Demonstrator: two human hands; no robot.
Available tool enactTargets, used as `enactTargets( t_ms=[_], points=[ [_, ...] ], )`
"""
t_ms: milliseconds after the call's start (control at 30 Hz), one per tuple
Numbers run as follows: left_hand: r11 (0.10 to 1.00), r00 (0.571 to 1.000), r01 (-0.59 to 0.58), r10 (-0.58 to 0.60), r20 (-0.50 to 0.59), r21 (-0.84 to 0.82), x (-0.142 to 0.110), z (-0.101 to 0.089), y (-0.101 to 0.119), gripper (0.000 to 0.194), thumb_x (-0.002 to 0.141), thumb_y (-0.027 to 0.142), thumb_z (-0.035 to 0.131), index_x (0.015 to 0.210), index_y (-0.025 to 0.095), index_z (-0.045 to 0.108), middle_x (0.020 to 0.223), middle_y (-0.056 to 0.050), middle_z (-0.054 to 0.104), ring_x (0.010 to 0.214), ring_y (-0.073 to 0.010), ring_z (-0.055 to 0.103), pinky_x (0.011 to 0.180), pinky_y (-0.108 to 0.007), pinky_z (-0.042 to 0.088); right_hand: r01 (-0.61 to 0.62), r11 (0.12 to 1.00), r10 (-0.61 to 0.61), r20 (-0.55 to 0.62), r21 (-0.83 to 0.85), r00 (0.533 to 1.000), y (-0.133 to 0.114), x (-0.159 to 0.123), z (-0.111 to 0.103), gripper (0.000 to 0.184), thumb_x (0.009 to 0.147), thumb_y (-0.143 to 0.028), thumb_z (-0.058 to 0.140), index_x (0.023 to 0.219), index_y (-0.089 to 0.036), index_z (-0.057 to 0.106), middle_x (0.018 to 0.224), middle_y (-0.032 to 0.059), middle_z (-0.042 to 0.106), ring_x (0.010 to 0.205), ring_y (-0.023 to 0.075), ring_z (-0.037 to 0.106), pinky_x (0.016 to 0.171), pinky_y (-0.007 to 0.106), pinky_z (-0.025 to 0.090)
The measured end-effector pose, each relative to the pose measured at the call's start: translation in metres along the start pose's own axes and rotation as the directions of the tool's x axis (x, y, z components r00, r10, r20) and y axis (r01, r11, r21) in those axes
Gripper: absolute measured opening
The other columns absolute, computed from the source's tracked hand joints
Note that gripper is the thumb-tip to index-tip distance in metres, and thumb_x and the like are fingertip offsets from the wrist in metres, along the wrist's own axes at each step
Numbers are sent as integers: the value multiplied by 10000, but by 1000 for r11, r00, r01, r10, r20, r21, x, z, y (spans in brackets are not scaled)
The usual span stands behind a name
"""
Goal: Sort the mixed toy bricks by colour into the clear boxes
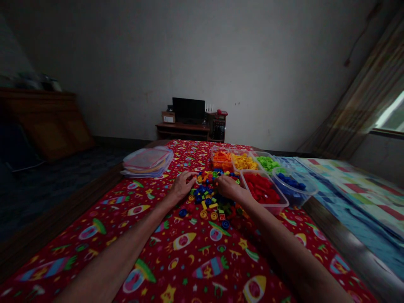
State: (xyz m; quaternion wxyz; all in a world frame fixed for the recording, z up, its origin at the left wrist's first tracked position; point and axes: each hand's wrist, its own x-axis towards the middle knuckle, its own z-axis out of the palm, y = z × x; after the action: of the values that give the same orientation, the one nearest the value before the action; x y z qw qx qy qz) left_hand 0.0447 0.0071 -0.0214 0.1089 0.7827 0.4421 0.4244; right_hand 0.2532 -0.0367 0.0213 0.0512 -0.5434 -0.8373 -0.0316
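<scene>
The pile (pixel 206 194) lies on the cloth (pixel 192 256) over the tabletop, between the two hands: just right of the left hand's (pixel 183 184) fingers, and partly under the right hand (pixel 229 187). The right hand is the nearer to the red tub (pixel 277 209), which stands just beside it. The pieces share no one long axis (a yellow bar (pixel 213 205) at the near side lies roughly crosswise).

The left fingers are loosely parted from the thumb at the pile's edge, with no piece seen between them. The right fingers curl down out of sight behind the hand, so I cannot tell whether they grasp anything. That hand also hides some pieces; dim light blurs the darker ones, and the lower part of the blue tub (pixel 311 190) is hard to make out.
</scene>
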Motion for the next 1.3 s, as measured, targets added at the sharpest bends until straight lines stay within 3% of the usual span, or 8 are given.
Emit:
enactTargets(
  t_ms=[233, 467, 567, 733, 900, 1067, 1167, 1300],
  points=[
    [989, 990, -106, 115, 78, -101, 5, 10, 31, 208, 742, 198, 580, 920, 194, 688, 936, -48, 688, 901, -186, 632, 831, -312, 510, -25, 998, 27, -35, 57, 999, -2, -5, 5, 304, 884, -129, 433, 1134, -101, 604, 1124, 148, 633, 1058, 203, 569, 906, 287, 421],
    [993, 990, 39, -22, 140, -115, -1, 18, 27, 292, 718, 201, 592, 1000, 186, 666, 909, -42, 707, 815, -180, 650, 720, -290, 539, -68, 997, 68, -4, -19, 998, -6, 1, 15, 326, 926, -225, 369, 1139, -162, 607, 1053, 142, 646, 968, 228, 599, 793, 299, 449],
    [983, 986, 109, -87, 146, -150, -1, 15, 29, 346, 717, 222, 596, 1055, 164, 643, 889, -48, 703, 819, -185, 656, 710, -289, 541, -57, 998, 57, -37, -2, 998, -4, 1, 17, 299, 912, -207, 402, 1104, -150, 624, 1056, 152, 644, 991, 229, 589, 813, 300, 441],
    [960, 987, 144, -121, 105, -241, 1, 13, 34, 499, 679, 225, 637, 1173, 196, 572, 837, -20, 697, 794, -180, 658, 737, -310, 531, 4, 970, 46, -200, 242, 979, -2, 0, 5, 242, 872, -175, 491, 1062, -100, 621, 1007, 147, 665, 942, 197, 598, 804, 268, 430],
    [862, 962, 272, -231, 147, -428, 1, 12, 37, 604, 702, 363, 647, 1238, 129, 496, 713, -7, 686, 713, -183, 665, 714, -315, 519, 101, 821, 70, -274, 562, 959, -12, 7, -8, 250, 854, -141, 521, 1075, -94, 628, 1003, 117, 698, 899, 157, 642, 779, 225, 451],
    [790, 936, 352, -290, 200, -502, -3, 8, 40, 697, 679, 432, 676, 1268, 120, 473, 681, -5, 693, 701, -196, 677, 695, -310, 523, 201, 773, -50, -258, 602, 965, -13, 10, -5, 300, 798, -123, 571, 1082, -122, 665, 1020, 93, 711, 900, 174, 658, 784, 240, 468],
    [754, 934, 358, -286, 215, -551, -3, 7, 42, 708, 689, 475, 675, 1272, 124, 476, 726, -36, 718, 722, -218, 692, 692, -327, 534, 218, 752, -43, -285, 621, 958, -11, 11, -1, 302, 779, -131, 588, 1064, -155, 684, 974, 66, 723, 851, 171, 665, 733, 227, 471],
    [834, 961, 276, -233, 148, -478, -1, 4, 44, 541, 747, 508, 604, 1155, 153, 580, 900, -74, 730, 807, -230, 691, 707, -326, 539, 215, 745, 1, -324, 631, 946, -11, 10, 0, 310, 769, -84, 549, 1023, -164, 707, 880, 47, 733, 791, 155, 660, 673, 194, 448]
  ],
)
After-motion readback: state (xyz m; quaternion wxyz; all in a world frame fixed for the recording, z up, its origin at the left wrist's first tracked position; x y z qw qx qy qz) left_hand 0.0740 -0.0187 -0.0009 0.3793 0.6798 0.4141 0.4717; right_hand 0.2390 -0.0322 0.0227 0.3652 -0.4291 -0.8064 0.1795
